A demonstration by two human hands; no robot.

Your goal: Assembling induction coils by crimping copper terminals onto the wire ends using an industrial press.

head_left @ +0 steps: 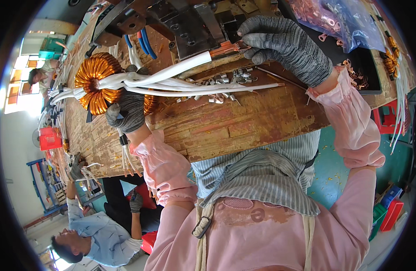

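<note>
In a grey knit glove, my left hand (130, 110) is closed round the base of a copper-wound toroidal coil (98, 81) and its white sleeved leads (171, 74). The thickest lead runs right to a bare copper wire bundle (225, 48), which lies at the front of a dark metal press (190, 27). My right hand (291, 47), gloved alike, has thumb and fingers closed at the tip of that bundle; a small copper-coloured end shows between them. Whether it is wire or a terminal I cannot make out. Thinner white leads (244, 88) stretch below, over the worn wooden bench (208, 135).
Small silvery metal sleeves (221, 83) lie scattered behind the leads. A plastic bag of copper lugs (336, 22) rests on a black tray (370, 67) at right. More coils (391, 61) with leads hang there. At left, a seated co-worker (104, 239) works at the bench.
</note>
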